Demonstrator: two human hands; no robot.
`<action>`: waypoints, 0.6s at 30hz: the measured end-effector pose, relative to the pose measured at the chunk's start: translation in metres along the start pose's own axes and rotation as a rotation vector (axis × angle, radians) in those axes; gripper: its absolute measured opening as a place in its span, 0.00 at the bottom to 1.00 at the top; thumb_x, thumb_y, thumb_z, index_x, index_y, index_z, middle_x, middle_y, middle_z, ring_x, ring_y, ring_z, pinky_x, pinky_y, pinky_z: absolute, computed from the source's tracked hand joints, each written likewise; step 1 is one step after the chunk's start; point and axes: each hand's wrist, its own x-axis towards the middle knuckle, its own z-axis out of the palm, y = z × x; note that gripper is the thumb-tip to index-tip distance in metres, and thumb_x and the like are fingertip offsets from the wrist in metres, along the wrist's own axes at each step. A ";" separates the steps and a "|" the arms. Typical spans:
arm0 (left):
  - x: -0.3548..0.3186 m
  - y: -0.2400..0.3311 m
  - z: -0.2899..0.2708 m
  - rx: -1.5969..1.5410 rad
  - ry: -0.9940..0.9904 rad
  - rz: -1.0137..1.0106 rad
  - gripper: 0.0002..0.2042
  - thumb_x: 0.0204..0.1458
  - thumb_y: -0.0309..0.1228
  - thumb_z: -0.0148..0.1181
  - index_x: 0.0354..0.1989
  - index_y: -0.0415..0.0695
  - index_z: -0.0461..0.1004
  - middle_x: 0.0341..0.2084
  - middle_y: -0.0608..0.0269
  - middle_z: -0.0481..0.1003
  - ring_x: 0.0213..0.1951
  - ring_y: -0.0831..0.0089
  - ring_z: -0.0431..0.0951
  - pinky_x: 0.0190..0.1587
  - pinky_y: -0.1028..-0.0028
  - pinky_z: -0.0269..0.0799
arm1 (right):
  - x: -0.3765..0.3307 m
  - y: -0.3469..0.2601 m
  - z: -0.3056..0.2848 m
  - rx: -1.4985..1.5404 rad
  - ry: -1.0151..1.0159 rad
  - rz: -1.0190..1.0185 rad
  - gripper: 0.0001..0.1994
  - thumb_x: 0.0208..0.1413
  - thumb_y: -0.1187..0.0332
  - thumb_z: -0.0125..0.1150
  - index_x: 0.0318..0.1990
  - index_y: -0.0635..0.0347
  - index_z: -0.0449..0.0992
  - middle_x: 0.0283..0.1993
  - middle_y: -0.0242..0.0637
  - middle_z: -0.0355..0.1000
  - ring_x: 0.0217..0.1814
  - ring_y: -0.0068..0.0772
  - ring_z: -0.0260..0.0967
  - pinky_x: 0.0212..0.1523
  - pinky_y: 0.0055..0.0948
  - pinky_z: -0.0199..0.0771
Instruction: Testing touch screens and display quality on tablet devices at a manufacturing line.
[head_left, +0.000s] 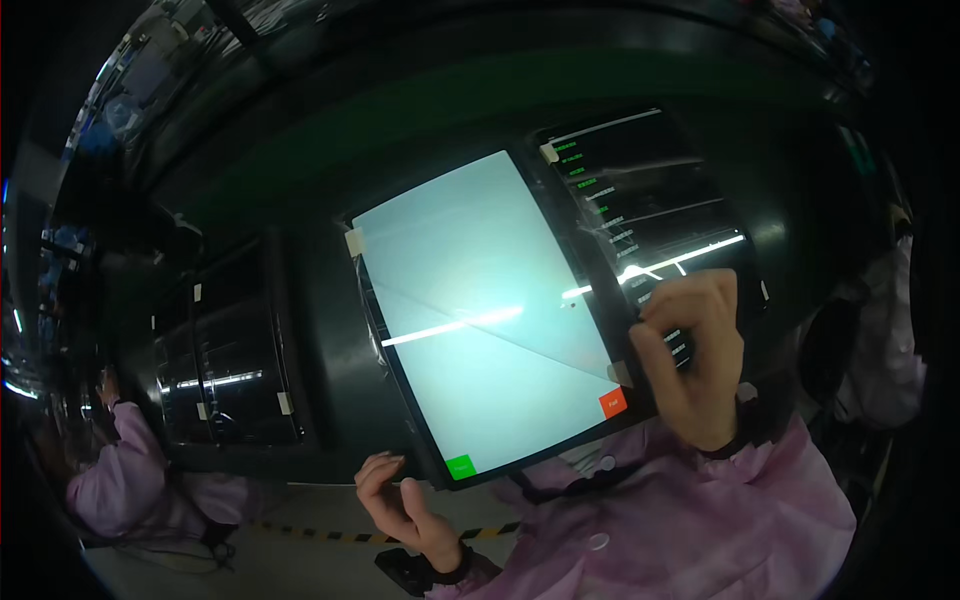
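Observation:
A large tablet (480, 270) with a bright pale screen lies in the middle of the dark bench. A clear film with a diagonal edge covers part of it, and a beige tab (617, 373) sits near its lower right corner. My left hand (405, 505) hangs off the tablet's near left corner, open, its fingers loosely bent and the thumb apart. Over the near part of a second tablet (690, 185), with lines of text on a dark screen, is my right hand (705, 345). Its fingers curl toward the thumb in a pinch; anything between the tips is hidden.
Dark panels (230, 350) with beige tabs lie on the bench at the left. Beyond them a co-worker's pink sleeve (125, 460) shows; another person in pink (880, 350) is at the far right. Yellow-black tape (320, 535) marks the floor.

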 end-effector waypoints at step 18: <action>0.010 0.026 0.007 -0.326 -0.127 -0.458 0.31 0.50 0.47 0.51 0.57 0.38 0.57 0.49 0.57 0.61 0.53 0.69 0.61 0.55 0.70 0.54 | -0.006 0.011 -0.017 0.242 -0.130 -0.072 0.13 0.44 0.69 0.63 0.36 0.65 0.71 0.38 0.44 0.73 0.38 0.39 0.66 0.41 0.33 0.66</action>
